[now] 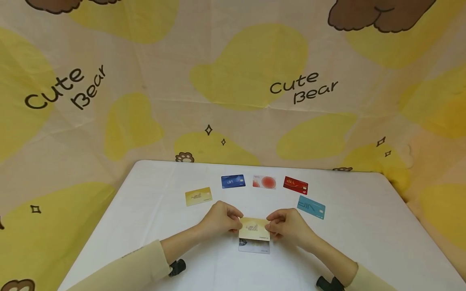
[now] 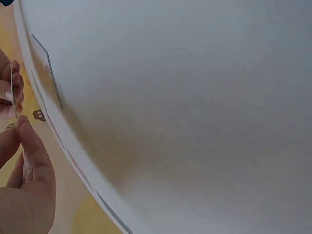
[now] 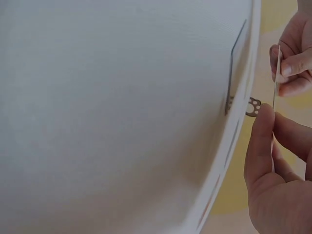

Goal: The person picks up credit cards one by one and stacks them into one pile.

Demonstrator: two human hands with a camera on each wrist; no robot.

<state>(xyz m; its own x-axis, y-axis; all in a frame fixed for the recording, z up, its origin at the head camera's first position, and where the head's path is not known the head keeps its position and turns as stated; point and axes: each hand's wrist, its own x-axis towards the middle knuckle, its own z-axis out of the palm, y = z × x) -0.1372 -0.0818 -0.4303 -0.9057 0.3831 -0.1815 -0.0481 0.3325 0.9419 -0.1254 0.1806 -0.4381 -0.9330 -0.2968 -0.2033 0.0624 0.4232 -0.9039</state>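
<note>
1. Grip: the left hand (image 1: 220,220) pinches the left edge of a pale gold card (image 1: 254,228) between thumb and fingers; the right hand (image 1: 290,226) pinches its right edge in like manner.
2. Position of held item: raised off the tabletop, toward the person from the arc of other cards. In both wrist views it appears edge-on, thin and straight.
3. Beneath: a grey card (image 1: 256,247) lies flat, its upper part hidden by the held one in the head view.
4. Others, flat and apart, left to right: a second gold card (image 1: 198,196), a blue card (image 1: 233,181), a white card with a red disc (image 1: 268,182), a red card (image 1: 295,185) and a teal card (image 1: 311,207). All are rectangular with a smooth printed face.
5. Tabletop (image 1: 145,210): white, matt, with rounded far corners; white surface extends broadly from the outer cards to both side edges.
6. Backdrop (image 1: 244,64): creased printed cloth, rising directly behind the table's far edge.
</note>
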